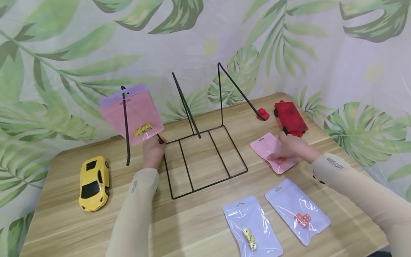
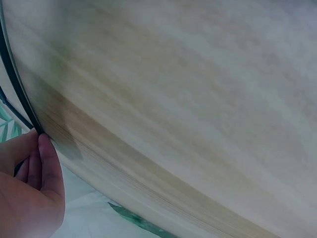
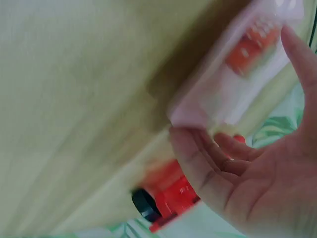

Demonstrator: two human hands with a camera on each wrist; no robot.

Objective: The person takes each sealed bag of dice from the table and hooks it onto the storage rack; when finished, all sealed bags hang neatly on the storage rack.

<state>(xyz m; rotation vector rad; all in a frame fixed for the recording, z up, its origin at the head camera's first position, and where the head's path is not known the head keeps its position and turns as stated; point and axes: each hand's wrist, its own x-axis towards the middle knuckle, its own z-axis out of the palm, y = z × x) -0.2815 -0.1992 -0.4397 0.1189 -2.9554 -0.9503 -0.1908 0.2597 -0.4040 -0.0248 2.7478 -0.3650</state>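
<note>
Rack (image 1: 219, 154) looking like matt metal wire. Pouches (image 1: 291, 205), 3 to 5 o'clock, showing glossy plastic film. Yellow car (image 1: 94, 177) at 9 o'clock looking smooth, shiny. Table (image 1: 199, 228) showing smooth wood grain. Backdrop (image 1: 189, 53) at 12 o'clock looking like cloth.

The table (image 1: 64, 228) bears a rack (image 1: 219, 154), lavender pouches (image 1: 290, 200) and cars (image 1: 91, 190).

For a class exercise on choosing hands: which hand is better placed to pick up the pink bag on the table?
The right hand, I'd judge: its fingers are at the pink bag, while the left hand pinches the black rack.
</note>
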